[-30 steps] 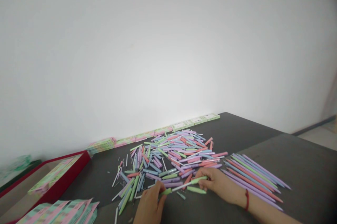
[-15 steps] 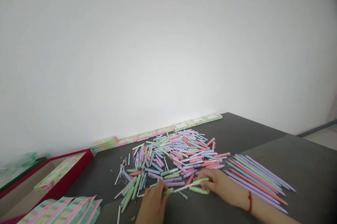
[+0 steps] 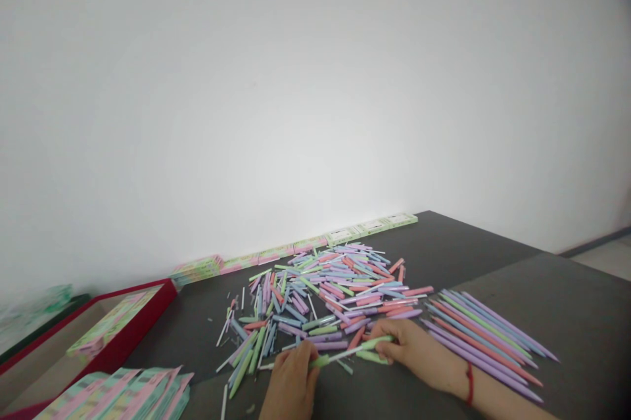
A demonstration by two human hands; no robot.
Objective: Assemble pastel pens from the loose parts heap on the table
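My left hand (image 3: 290,382) is closed around a short green pen part (image 3: 321,361) near the front of the table. My right hand (image 3: 403,346) pinches a green pen barrel (image 3: 380,342) just to the right. A thin white rod (image 3: 346,351), like a refill, spans the gap between the two green parts. A large pile of loose pen parts (image 3: 340,282) in purple, blue, green and coral lies just beyond both hands. Beside my right wrist, long slim pens (image 3: 486,334) lie side by side in a neat row. My left fingertips are partly hidden.
A red-edged box (image 3: 135,323) holding printed packs stands at the left. Fanned pink-and-green packets (image 3: 128,394) lie in front of it. Flat printed boxes (image 3: 345,234) line the white wall (image 3: 315,91) along the dark table's (image 3: 458,236) back edge.
Both hands hold almost the same position on the green pen parts. The view has shifted very slightly.
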